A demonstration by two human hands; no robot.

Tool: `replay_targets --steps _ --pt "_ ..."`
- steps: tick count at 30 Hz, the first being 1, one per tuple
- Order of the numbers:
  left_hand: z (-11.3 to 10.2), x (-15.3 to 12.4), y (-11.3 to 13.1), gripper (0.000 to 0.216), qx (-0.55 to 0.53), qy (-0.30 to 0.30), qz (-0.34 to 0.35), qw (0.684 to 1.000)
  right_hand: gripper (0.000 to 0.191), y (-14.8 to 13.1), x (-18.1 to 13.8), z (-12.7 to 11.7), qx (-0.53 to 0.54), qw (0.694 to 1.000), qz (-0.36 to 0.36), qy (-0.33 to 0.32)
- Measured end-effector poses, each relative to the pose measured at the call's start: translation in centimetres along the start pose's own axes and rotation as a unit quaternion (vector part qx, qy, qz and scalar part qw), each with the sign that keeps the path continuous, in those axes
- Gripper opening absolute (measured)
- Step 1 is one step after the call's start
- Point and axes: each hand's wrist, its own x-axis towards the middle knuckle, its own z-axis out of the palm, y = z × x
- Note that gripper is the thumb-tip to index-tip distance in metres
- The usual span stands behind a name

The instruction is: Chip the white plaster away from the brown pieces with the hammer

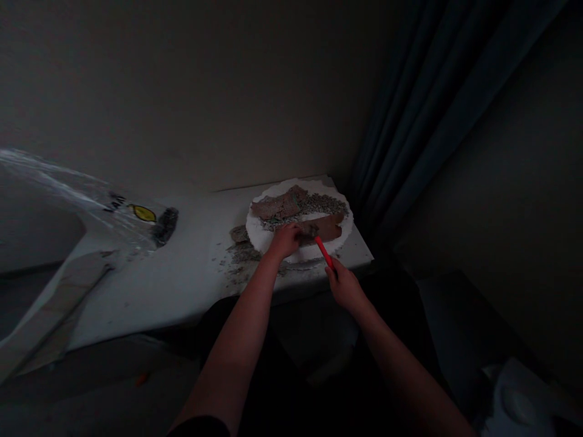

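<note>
My right hand [344, 282] is closed around a red-handled tool [324, 250], its handle slanting up and left. The tool's dark head [312, 230] meets a flat brown piece [328, 229], but I cannot make out its exact kind. At the left end of that piece, my left hand [285, 240] grips it with bent fingers, close to the tool's head. Both lie over a white, wavy-edged round base [255, 227]. Toward its back are a rough brown slab [277, 205] and a layer of small grey gravel [325, 204].
A white table [159, 285] carries the base near its right end. Grey crumbs [241, 255] are scattered left of the base. Farther left lies a clear plastic bag [104, 203] with dark material in its end. A dark curtain [419, 109] hangs at the right.
</note>
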Motion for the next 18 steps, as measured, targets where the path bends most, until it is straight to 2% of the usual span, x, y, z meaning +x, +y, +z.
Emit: replay_targets --steps 3,6,9,13,18 --pt "-0.1 0.0 0.1 0.029 0.013 -0.012 0.005 1.000 0.045 0.0 0.0 -0.1 0.001 1.000 0.016 0.010" --pt "-0.2 0.0 0.2 0.028 0.013 -0.007 0.001 1.000 0.046 0.2 0.1 -0.2 0.021 1.000 -0.004 0.023" --pt "-0.2 0.0 0.2 0.029 0.012 -0.001 0.002 1.000 0.044 0.5 0.1 -0.1 0.031 0.999 -0.019 0.008" --pt "-0.4 0.0 0.3 0.031 0.029 -0.014 -0.002 0.999 0.043 0.9 -0.1 0.2 0.009 1.000 0.001 0.006" --pt "-1.0 -0.4 0.8 0.037 0.033 -0.037 -0.020 0.999 0.046 0.9 1.0 -1.0 0.001 1.000 -0.010 0.029"
